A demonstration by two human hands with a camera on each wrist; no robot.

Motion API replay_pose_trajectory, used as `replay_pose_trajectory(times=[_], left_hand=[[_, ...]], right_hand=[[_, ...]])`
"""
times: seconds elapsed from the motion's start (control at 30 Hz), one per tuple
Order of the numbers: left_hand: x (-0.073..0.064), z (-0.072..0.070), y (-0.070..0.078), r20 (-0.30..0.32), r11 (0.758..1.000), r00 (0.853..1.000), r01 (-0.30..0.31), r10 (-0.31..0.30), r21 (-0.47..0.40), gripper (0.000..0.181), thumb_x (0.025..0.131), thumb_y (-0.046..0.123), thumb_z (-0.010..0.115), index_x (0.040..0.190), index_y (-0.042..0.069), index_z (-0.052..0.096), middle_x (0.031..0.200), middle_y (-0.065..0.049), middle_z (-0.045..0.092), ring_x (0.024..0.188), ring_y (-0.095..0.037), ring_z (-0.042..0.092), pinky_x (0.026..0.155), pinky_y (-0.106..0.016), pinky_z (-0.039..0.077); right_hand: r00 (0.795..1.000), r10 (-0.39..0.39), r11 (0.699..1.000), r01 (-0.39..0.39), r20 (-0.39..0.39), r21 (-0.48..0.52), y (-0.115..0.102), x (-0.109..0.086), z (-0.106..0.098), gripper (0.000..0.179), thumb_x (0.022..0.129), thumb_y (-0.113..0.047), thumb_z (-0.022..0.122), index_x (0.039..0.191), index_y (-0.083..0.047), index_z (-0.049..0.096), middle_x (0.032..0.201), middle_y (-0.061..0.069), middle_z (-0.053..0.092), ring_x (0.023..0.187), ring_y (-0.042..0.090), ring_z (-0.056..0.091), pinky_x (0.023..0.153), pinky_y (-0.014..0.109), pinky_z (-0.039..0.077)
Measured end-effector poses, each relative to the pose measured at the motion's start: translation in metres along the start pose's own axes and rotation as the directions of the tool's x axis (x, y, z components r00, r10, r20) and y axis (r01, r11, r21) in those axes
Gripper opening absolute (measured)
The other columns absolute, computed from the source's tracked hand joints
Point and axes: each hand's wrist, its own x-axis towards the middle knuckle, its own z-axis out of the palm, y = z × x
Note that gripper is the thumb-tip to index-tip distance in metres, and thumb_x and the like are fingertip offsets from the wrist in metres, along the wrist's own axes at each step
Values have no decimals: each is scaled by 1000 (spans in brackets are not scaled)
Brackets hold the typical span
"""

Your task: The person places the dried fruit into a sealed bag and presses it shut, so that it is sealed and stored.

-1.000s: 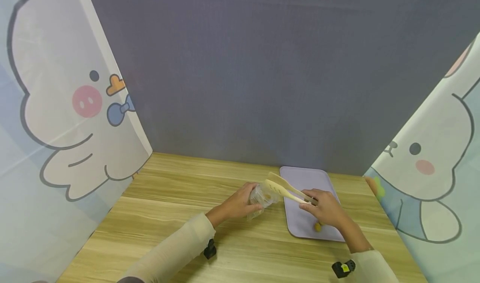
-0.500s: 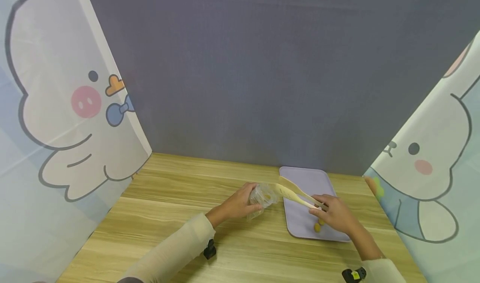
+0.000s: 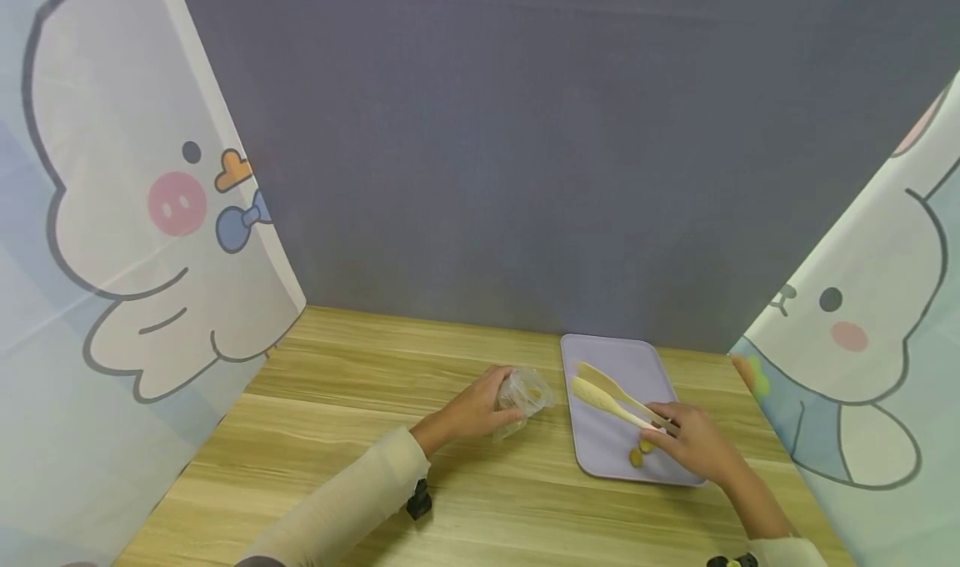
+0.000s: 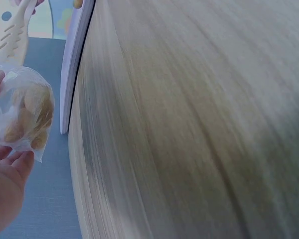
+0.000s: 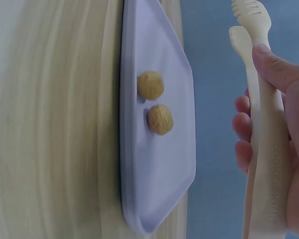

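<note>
My left hand (image 3: 480, 408) grips a clear plastic bag (image 3: 527, 392), its mouth tipped to the right. In the left wrist view, several round brown balls (image 4: 35, 107) show through the bag. My right hand (image 3: 696, 444) holds cream-coloured tongs (image 3: 611, 404) above a pale purple tray (image 3: 611, 350). The right wrist view shows the tongs' slotted heads (image 5: 254, 19) a little apart, and I see nothing between them. Two brown balls, one (image 5: 150, 85) beside the other (image 5: 160, 119), lie on the tray near its front edge, below my right hand.
The wood-grain table (image 3: 360, 367) runs under both arms. A dark grey panel (image 3: 480, 150) stands at the back, and printed cartoon curtains (image 3: 142, 317) flank the left and right sides.
My right hand has moved right and nearer to me, carrying the tongs from the bag's mouth to above the tray. The left hand and bag have stayed in place.
</note>
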Motion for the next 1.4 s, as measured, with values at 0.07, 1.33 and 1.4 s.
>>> replay_pose_trajectory(times=[0.07,1.33,1.4], left_hand=[[0,0,0,1,1000,1000,2,-2,-1,74,97,45,67,154,9,37,145,-6,50,118,-17,57,101,-38,50],[-1,-1,0,4,1000,1000,-19,19,9,75,97,42,68,154,7,35,149,-10,48,123,-20,56,104,-42,50],[-1,-1,0,1,1000,1000,-24,24,8,74,97,42,68,154,7,35,148,-10,48,122,-20,56,103,-41,50]], right_hand=[[1000,8,1000,-8,-6,2,3,-3,-1,41,84,-27,84,114,-2,76,102,5,76,87,2,63,68,26,53],[996,94,988,-92,8,-127,46,-66,-18,38,79,-29,87,107,-6,78,96,6,78,78,-5,59,61,27,50],[996,86,988,-85,2,-129,48,-68,-18,38,78,-29,87,107,-7,78,94,5,78,77,-5,58,61,28,49]])
